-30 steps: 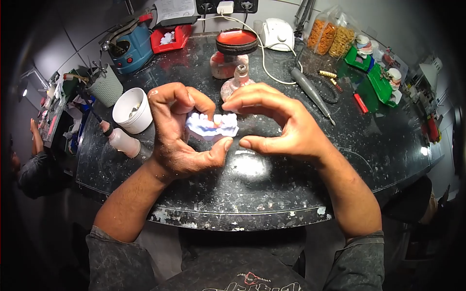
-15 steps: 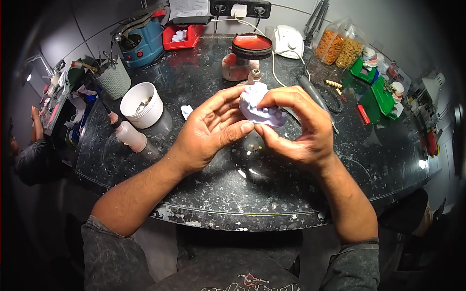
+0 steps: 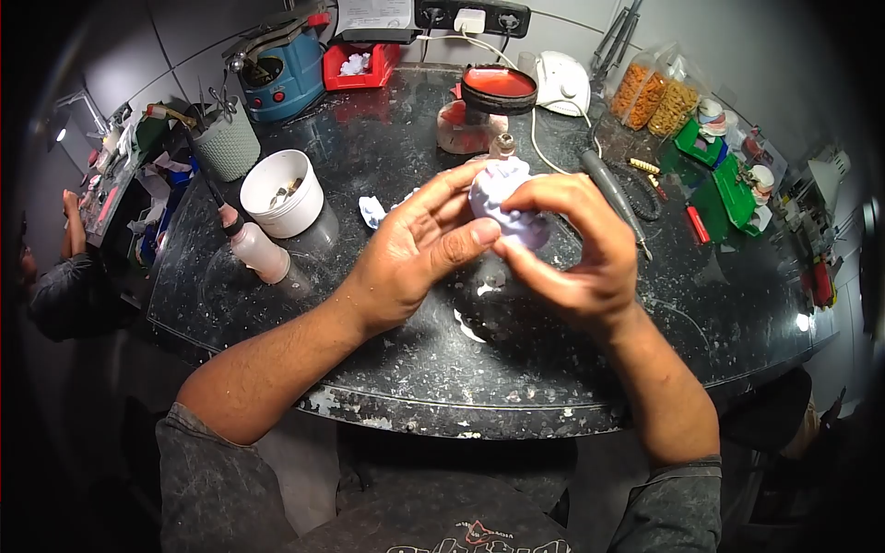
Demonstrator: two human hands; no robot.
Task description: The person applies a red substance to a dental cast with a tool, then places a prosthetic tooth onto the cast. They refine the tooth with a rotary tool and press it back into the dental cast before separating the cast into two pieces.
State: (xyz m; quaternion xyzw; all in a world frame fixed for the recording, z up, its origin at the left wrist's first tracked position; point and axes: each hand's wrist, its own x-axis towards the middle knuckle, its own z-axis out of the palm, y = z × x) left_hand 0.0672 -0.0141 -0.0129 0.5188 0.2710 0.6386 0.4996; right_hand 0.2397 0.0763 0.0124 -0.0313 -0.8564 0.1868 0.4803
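Observation:
A pale lilac dental cast [image 3: 503,188] is held up above the black bench between both hands. My left hand [image 3: 415,244] grips its left side, fingers behind and thumb in front at the lower edge. From the right, my right hand [image 3: 581,244] pinches it, with the index finger curled over the top face and the thumb low near the left thumb. Fingers cover much of the cast, so its ridge shows only in part. Behind the left hand, a small white-lilac piece [image 3: 371,212] lies on the bench.
A white tub [image 3: 282,195] and a pink-tinted bottle [image 3: 256,252] stand left. Behind the cast are a small glass burner [image 3: 503,146] and a round red-filled dish [image 3: 499,85]. A grey handpiece [image 3: 613,192] lies right, near green trays [image 3: 735,198]. Another person's arm [image 3: 70,221] shows far left.
The cast has turned and tilted slightly in my hands, showing less of its ridge. My view has shifted a little, so the bench items sit further right.

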